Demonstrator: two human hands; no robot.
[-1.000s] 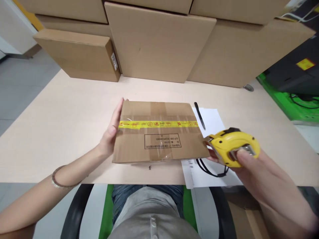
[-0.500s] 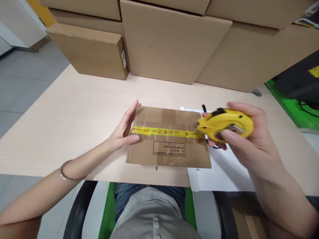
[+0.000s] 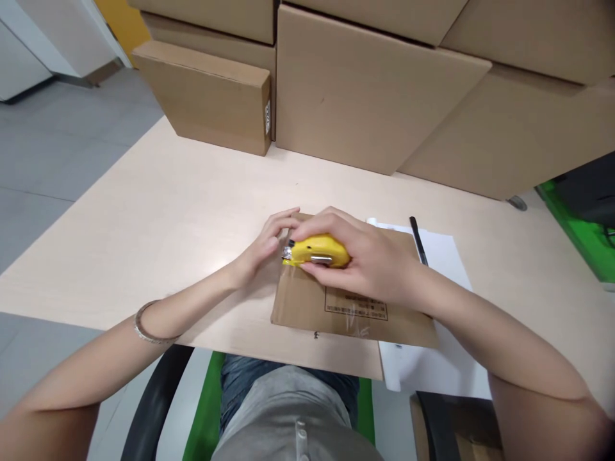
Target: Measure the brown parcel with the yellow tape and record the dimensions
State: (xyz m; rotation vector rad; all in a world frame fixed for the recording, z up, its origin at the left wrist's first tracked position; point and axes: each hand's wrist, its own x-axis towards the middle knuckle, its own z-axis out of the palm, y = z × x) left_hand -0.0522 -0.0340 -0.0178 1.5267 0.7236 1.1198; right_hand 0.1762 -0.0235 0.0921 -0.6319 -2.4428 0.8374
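Note:
A flat brown cardboard box [image 3: 300, 301] lies before me, with a printed frame of text on its top. My right hand [image 3: 369, 256] is closed around a yellow tape measure [image 3: 324, 248] held over the box, its metal end toward the box's left edge. The hand and tape measure cover most of the yellow sealing tape. At that same left edge is my left hand [image 3: 264, 246], fingers stretched toward the far corner and thumb apart, close to the tape measure's end. Whether its fingertips touch the box or the tape measure, I cannot tell.
White paper [image 3: 432, 358] lies partly under the box, with a black pen [image 3: 418, 240] on it. A smaller carton [image 3: 206, 96] and large cartons [image 3: 365, 96] line the far side of the pale table [image 3: 158, 224]. A chair armrest [image 3: 156, 403] is below.
My right hand has brought the tape measure left, from the box's right side to its left edge. My left thumb has come off the box top. The view has shifted slightly.

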